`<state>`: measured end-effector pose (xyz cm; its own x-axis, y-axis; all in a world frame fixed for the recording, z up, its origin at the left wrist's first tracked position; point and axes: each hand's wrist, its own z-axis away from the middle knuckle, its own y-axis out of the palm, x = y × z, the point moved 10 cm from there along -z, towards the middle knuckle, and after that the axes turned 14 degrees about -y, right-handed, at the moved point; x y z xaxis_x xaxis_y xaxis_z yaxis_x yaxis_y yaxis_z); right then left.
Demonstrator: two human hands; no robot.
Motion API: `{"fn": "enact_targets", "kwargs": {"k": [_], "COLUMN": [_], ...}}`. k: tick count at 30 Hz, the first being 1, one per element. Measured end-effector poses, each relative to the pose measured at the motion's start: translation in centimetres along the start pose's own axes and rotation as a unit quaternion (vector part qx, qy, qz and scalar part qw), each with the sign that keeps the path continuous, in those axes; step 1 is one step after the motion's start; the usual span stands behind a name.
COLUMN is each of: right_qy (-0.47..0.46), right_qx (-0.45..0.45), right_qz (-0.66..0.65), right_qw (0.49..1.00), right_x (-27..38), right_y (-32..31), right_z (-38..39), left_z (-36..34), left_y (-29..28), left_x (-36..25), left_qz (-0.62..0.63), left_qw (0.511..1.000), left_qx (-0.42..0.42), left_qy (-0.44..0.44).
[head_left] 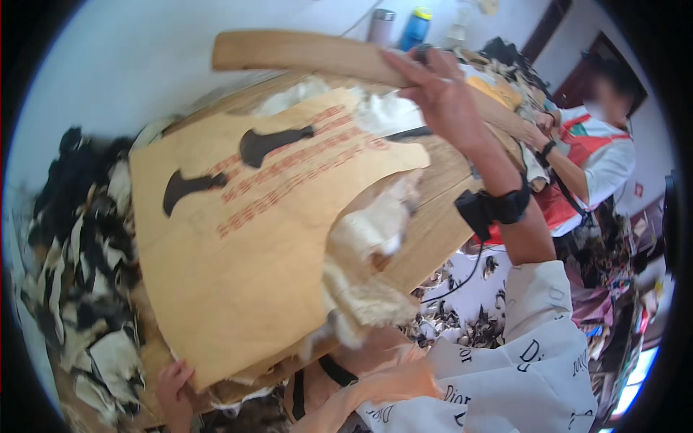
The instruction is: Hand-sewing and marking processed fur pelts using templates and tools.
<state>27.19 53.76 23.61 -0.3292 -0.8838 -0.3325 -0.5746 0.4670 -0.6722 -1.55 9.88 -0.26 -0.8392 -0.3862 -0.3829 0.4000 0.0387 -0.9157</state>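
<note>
In the head view, a long brown strip [303, 52] is held above the tabletop, mid-length, by the right hand [442, 94], fingers loosely closed; stiff and light handling is suggested, with mid-length hold best. The tan sheet [238, 289], likely thin and creasable, is lying over white fur [375, 220], best lifted by its edges. Its near corner is touched by the left hand [175, 386]; whether it is pinched cannot be told. The strip's far end is partly hidden by the right arm.
</note>
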Motion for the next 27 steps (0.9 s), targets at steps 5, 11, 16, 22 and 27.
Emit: {"fn": "enact_targets", "kwargs": {"k": [5, 11, 16, 22, 27], "right_qy": [-0.005, 0.068, 0.151, 0.187, 0.15], "right_qx": [0.011, 0.155, 0.3, 0.334, 0.246], "right_qz": [0.021, -0.082, -0.154, -0.169, -0.165], "right_qw": [1.0, 0.982, 0.929, 0.908, 0.943], "right_x": [-4.4, -11.6, -15.9, -18.2, -18.0], "right_y": [1.4, 11.1, 20.1, 23.7, 22.3], "right_z": [2.9, 7.7, 13.6, 17.6, 17.3], "left_z": [-1.3, -11.4, -22.6, -31.5, -32.4], "left_y": [-6.3, -6.6, -2.3, 7.8, 10.6], "left_x": [-7.4, -19.6, -33.9, -36.9, -37.4], "left_qz": [0.001, 0.06, -0.003, -0.107, -0.127], "left_qw": [0.973, 0.975, 0.997, 0.992, 0.985], "left_qx": [-0.154, -0.127, -0.054, 0.057, 0.111], "left_qy": [-0.174, -0.172, -0.046, -0.04, -0.036]}}
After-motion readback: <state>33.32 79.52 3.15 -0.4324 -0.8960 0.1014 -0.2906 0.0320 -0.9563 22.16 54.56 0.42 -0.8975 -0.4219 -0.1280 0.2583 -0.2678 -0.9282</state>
